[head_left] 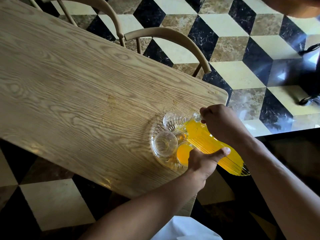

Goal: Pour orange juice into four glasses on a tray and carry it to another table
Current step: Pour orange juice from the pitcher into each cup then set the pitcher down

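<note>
Just 1 view, worn on the person's head, looking steeply down and close over the table (72,87) corner, floor filling the upper right.

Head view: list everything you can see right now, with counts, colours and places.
table: one, light wood grain, fills the left and middle.
tray: one, clear patterned glass, near the table's right corner.
glasses: three visible, clear; one full of orange juice at the near side, one empty beside it, one under the jug's spout. A fourth is not visible, perhaps hidden by the jug.
jug: one, clear ribbed glass, full of orange juice, tilted over the tray.
chairs: two, beige curved backs, at the table's far side.
floor: black, cream and brown cube-pattern tiles.
left hand: supports the jug's body.
right hand: grips the jug's handle.
</note>
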Demonstrator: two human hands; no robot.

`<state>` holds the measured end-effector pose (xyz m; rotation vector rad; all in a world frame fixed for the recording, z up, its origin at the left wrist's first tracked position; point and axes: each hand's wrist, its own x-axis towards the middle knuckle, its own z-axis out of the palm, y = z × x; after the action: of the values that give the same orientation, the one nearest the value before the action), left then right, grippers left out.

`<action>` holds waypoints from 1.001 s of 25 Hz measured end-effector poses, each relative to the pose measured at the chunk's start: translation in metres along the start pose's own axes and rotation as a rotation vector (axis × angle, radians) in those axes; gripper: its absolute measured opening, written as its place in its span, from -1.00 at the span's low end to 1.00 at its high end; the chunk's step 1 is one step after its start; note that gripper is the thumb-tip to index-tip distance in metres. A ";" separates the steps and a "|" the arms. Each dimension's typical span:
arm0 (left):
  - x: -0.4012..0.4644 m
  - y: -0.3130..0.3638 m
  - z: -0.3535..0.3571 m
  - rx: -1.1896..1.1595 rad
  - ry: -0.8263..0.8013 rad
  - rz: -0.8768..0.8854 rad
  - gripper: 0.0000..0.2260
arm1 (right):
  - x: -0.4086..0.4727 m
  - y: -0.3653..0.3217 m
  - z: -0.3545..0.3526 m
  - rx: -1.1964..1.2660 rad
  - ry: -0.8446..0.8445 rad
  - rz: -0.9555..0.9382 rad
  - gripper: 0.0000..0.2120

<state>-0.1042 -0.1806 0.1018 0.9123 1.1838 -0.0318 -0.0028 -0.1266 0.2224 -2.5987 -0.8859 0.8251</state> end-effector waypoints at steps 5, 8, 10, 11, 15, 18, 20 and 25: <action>-0.001 0.009 -0.002 -0.050 -0.018 -0.017 -0.06 | 0.005 -0.005 0.003 -0.025 -0.011 -0.003 -0.59; 0.002 0.009 -0.003 -0.054 -0.010 -0.025 -0.11 | 0.007 -0.009 0.004 -0.023 -0.017 0.008 -0.57; 0.002 0.010 -0.004 -0.056 -0.012 -0.025 -0.13 | 0.009 -0.011 0.005 -0.024 -0.024 0.012 -0.57; 0.002 0.011 -0.005 -0.063 -0.015 -0.023 -0.13 | 0.009 -0.013 0.004 -0.028 -0.027 0.012 -0.57; 0.001 0.013 -0.006 -0.086 -0.033 -0.038 -0.15 | 0.010 -0.015 0.004 -0.060 -0.042 0.014 -0.61; 0.004 0.011 -0.004 -0.109 -0.045 -0.051 -0.10 | 0.013 -0.014 0.006 -0.054 -0.045 0.028 -0.60; 0.006 0.010 -0.002 -0.140 -0.060 -0.067 -0.08 | 0.016 -0.014 0.007 -0.056 -0.053 0.030 -0.60; 0.004 0.013 -0.003 -0.163 -0.072 -0.081 -0.14 | 0.018 -0.014 0.007 -0.058 -0.056 0.030 -0.57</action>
<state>-0.0983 -0.1686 0.1060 0.7141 1.1381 -0.0329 -0.0016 -0.1035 0.2150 -2.6564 -0.9017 0.8977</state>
